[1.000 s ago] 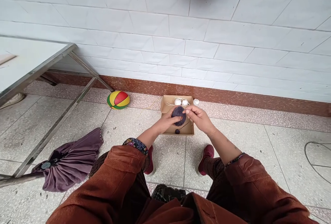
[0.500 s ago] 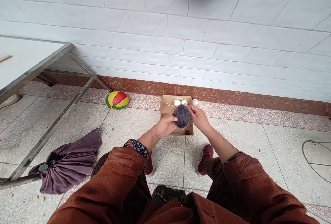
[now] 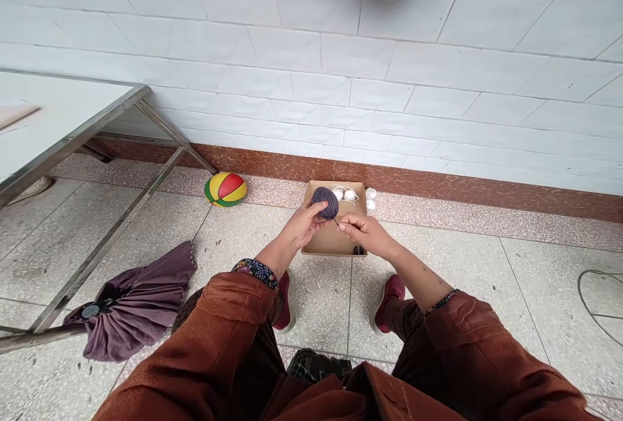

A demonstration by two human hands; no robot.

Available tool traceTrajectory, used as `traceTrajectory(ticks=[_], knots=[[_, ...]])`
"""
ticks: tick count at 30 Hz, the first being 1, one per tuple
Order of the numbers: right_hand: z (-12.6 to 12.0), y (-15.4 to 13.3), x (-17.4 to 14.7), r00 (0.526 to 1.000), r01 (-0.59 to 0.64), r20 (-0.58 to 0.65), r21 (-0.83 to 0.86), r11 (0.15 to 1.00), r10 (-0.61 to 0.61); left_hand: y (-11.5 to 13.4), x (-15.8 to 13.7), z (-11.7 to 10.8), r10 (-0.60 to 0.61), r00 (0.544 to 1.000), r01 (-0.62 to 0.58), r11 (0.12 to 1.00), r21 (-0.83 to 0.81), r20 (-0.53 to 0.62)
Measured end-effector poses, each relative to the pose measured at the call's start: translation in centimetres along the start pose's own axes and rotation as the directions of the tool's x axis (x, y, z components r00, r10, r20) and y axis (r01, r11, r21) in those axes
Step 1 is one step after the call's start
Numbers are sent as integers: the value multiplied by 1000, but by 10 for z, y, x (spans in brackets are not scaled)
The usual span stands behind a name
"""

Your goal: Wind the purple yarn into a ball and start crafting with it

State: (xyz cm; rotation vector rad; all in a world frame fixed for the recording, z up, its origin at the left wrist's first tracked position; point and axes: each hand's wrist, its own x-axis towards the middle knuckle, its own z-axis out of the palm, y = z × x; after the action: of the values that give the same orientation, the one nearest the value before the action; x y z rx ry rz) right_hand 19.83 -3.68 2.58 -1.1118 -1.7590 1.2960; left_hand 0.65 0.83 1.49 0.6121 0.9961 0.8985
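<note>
A dark grey-purple ball of yarn (image 3: 325,203) rests in my left hand (image 3: 302,221), with the thumb pressed on its front. To its right, my right hand (image 3: 361,229) pinches a short dark strand of yarn (image 3: 335,220) that leads off the ball. Both hands hover over an open cardboard box (image 3: 331,244) on the floor. White yarn balls (image 3: 349,194) with loose strands lie in the back part of the box. In its front right corner sits a small dark ball (image 3: 358,250), partly visible.
More white balls (image 3: 370,198) lie just right of the box, near the tiled wall (image 3: 321,90). A striped ball (image 3: 226,189) sits by the leg of a metal-framed table (image 3: 73,142). Purple cloth (image 3: 141,301) lies at left, a wire ring (image 3: 591,304) at right.
My left hand has moved the yarn ball left and slightly up. My right hand has drawn away from it, down and left, with a strand now showing between them.
</note>
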Motion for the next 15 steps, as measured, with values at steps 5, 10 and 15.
traceTrajectory(ticks=[5, 10, 15], knots=[[-10, -9, 0, 999, 0, -32, 226, 974, 7, -9, 1, 3, 156, 984, -171, 957, 233, 82], [-24, 3, 7, 959, 59, -283, 126, 990, -22, -13, -11, 12, 93, 934, -218, 914, 342, 345], [-29, 17, 13, 908, 43, -417, 12, 999, -34, -12, -23, 20, 101, 848, -220, 960, 173, 520]])
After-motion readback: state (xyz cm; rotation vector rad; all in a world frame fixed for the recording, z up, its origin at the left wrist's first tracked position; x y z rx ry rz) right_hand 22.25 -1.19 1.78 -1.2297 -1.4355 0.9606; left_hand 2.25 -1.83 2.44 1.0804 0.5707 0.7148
